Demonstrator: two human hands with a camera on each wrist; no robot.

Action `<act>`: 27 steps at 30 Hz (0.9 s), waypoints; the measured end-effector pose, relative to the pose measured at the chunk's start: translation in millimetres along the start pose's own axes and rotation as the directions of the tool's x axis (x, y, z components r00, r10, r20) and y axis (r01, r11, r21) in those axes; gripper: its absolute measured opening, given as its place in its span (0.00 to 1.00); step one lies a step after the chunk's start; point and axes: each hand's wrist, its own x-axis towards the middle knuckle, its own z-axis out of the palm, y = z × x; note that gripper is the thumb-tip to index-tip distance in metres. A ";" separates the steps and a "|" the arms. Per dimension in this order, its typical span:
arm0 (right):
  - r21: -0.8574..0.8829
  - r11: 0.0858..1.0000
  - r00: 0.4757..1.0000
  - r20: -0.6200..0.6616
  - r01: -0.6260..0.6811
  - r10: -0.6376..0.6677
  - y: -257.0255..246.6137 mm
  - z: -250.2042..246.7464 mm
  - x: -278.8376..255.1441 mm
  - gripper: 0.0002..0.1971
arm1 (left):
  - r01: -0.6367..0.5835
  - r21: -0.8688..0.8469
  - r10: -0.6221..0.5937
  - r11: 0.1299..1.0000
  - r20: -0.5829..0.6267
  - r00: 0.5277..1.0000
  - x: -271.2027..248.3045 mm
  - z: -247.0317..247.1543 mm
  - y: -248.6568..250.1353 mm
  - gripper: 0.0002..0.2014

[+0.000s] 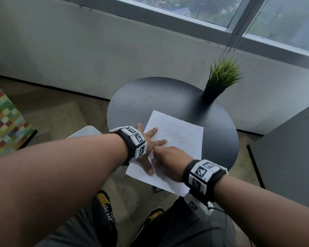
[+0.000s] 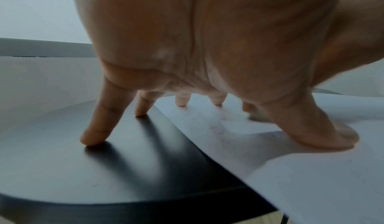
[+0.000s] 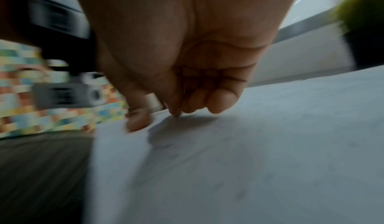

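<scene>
- The bare left forearm and right forearm reach forward from the lower edge, above black-and-yellow shoes on the floor.
- Each wrist wears a black band with black-and-white marker squares, one on the left wrist and one on the right wrist.
- The right hand rests on the near half of the paper. Its fingers are curled in and pinch a small grey thing against the sheet. What that thing is I cannot tell.
- The left hand lies just beyond, spread wide. Its thumb and two fingertips press on the paper's left part, and the two outer fingertips stand on the bare tabletop.
- The paper is white with faint scribbled lines. It sits on the near side of the round black tabletop, and its near corner hangs over the edge.
- A green grass-like plant in a black pot stands at the far right of the tabletop, well apart from the sheet.
- Behind are a grey wall and a window.
</scene>
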 end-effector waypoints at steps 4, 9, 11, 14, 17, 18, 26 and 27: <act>-0.015 0.994 0.994 -0.016 -0.107 0.107 22.4 -8.2 1.0 0.11 | 0.002 -0.013 -0.002 1.000 -0.002 1.000 0.9 -0.8 0.1 0.63; 0.007 0.981 0.977 -0.090 -0.195 0.195 35.3 -13.5 -4.2 0.08 | 0.009 0.017 -0.009 1.000 0.014 1.000 0.4 -7.0 4.5 0.62; -0.034 0.999 1.000 0.005 -0.014 0.014 10.2 -0.6 -17.3 0.05 | 0.004 0.039 -0.004 0.999 0.020 1.000 0.0 -10.5 6.9 0.62; -0.067 0.998 1.000 0.005 -0.001 0.002 15.5 -2.3 -18.2 0.07 | 0.018 0.061 -0.020 0.998 0.033 0.999 1.4 -11.7 8.8 0.63; 0.007 0.978 0.970 -0.125 -0.208 0.208 48.8 -15.2 -9.0 0.07 | 0.024 0.054 -0.026 0.998 0.028 0.999 1.1 -11.2 8.7 0.62; 0.019 0.975 0.966 -0.133 -0.221 0.221 46.7 -13.6 -9.2 0.06 | 0.024 0.057 -0.026 0.998 0.029 0.999 0.5 -11.5 8.4 0.62; -0.016 0.966 0.963 -0.094 -0.257 0.254 40.3 -16.8 7.2 0.11 | 0.015 0.084 -0.015 0.996 -0.002 1.000 -1.3 -10.4 8.0 0.61; -0.015 0.958 0.952 -0.123 -0.286 0.282 42.0 -18.6 7.2 0.11 | 0.016 0.087 -0.016 0.996 -0.002 1.000 -1.8 -10.4 8.3 0.61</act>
